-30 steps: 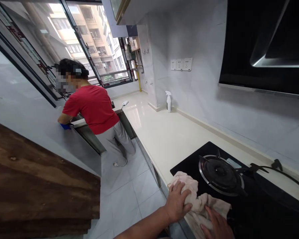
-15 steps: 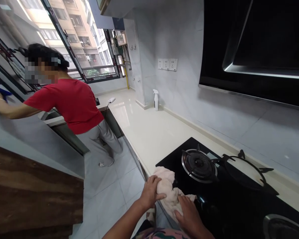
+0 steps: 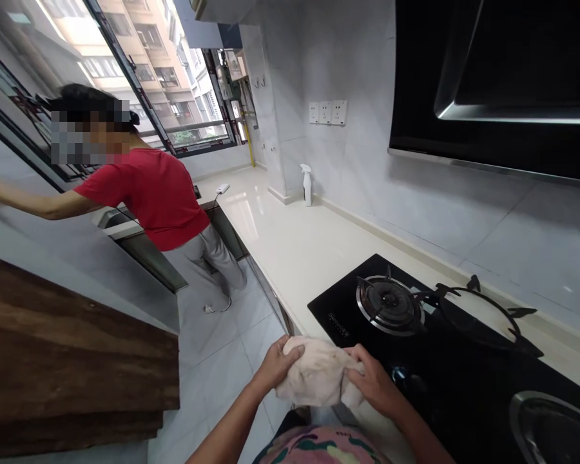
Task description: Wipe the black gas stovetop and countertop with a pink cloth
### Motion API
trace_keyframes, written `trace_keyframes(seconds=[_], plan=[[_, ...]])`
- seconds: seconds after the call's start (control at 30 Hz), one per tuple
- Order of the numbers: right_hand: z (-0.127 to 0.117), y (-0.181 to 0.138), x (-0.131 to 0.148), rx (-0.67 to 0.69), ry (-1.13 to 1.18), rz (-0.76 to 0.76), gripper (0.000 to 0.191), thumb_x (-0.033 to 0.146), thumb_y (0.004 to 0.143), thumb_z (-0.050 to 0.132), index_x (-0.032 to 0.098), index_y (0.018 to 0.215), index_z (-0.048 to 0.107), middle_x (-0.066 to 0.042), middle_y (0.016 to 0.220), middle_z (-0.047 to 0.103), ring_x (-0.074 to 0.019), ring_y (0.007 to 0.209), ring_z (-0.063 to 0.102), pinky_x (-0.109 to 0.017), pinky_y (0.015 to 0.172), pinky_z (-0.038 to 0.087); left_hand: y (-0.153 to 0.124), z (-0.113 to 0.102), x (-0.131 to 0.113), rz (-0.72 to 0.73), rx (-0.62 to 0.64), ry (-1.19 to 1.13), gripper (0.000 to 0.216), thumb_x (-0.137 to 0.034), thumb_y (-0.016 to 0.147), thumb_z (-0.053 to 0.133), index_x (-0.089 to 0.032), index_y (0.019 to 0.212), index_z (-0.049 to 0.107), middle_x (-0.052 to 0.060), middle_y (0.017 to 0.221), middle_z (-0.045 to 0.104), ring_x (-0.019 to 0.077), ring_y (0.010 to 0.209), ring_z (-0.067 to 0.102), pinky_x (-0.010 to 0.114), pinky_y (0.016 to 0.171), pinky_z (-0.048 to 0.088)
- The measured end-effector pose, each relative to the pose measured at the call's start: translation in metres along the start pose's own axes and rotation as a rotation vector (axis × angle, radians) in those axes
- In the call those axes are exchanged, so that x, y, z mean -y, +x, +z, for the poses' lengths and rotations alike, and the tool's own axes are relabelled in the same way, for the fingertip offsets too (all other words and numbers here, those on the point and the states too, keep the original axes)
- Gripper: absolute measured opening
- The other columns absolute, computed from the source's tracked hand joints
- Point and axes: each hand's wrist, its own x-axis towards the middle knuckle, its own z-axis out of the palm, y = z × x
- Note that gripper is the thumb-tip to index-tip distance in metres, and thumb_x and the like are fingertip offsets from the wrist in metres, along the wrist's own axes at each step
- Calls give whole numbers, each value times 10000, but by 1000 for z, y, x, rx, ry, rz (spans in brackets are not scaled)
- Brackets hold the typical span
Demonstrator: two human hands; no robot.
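Observation:
A cream-coloured cloth (image 3: 316, 370), bunched and folded, is stretched between my two hands in front of my body. My left hand (image 3: 279, 364) grips its left end, thumb on top. Around the right end of the cloth, my right hand (image 3: 371, 379) is closed, with its thumb pressed on the folds. The cloth hangs at the front edge of the counter, beside the near left corner of the black gas stove (image 3: 338, 309). Parts of my fingers are hidden behind the fabric.
A burner (image 3: 390, 303) and a loose pan support ring (image 3: 483, 322) are on the right. A white spray bottle (image 3: 307, 187) stands by the wall on the pale counter (image 3: 275, 238). A person in a red shirt (image 3: 149, 193) stands at left, above a brown wooden panel (image 3: 77, 348).
Both hands have drawn the cloth off the stove's corner towards my body and gathered it between them. The person in red has shifted slightly, arm still stretched to the left wall.

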Motion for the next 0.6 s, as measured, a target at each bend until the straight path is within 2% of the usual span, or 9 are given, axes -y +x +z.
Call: trace_keyframes(seconds=[0.07,0.13,0.2,0.3,0.37,0.47,0.53,0.6], plan=[[-12,4,13,-85,138,12,195,455,841,573,267,870,532,4,846,625,-221,834,600,-333,756,481,-5,10,0,-23,48,-103,616,-825,880,513,-221,981,579,24,909,620,206,857,590,350,805,498],[-19,7,22,-227,230,15,265,505,820,634,265,856,528,37,765,545,-191,741,536,-312,686,451,-10,22,1,-33,117,-190,697,-902,812,551,-221,961,553,-19,805,562,175,776,541,323,744,471],[-23,9,30,-322,325,40,326,539,795,694,261,864,537,45,754,529,-178,718,509,-304,657,439,-14,31,2,-37,206,-273,778,-944,740,602,-210,998,573,-20,824,572,171,792,540,317,749,467],[-26,6,40,-369,551,126,408,595,779,743,262,927,559,38,780,576,-181,726,534,-306,658,464,-20,39,3,-51,328,-386,848,-903,650,746,-200,1110,632,27,1034,647,218,1001,591,341,892,487],[-28,0,48,-360,727,165,448,607,774,771,269,982,563,31,827,615,-186,759,576,-309,687,497,-23,43,6,-87,373,-436,816,-760,593,901,-213,1150,662,40,1167,645,244,1149,569,350,999,460],[-28,-14,63,-277,855,167,488,585,756,828,279,1018,552,38,836,623,-172,753,593,-285,673,504,-28,49,15,-178,426,-517,747,-568,582,997,-235,1168,676,46,1251,632,239,1185,571,359,1029,443],[-28,-25,76,-170,877,154,507,558,752,857,283,1038,542,45,825,612,-158,722,583,-269,641,492,-32,54,23,-240,471,-613,776,-669,666,918,-273,1266,626,59,1265,646,234,1127,628,384,989,474],[-29,-35,91,-44,901,119,515,527,757,871,287,1065,536,34,886,631,-156,732,594,-274,649,504,-34,59,30,-301,520,-746,842,-847,757,722,-308,1379,542,80,1264,671,245,1074,686,416,958,505]])
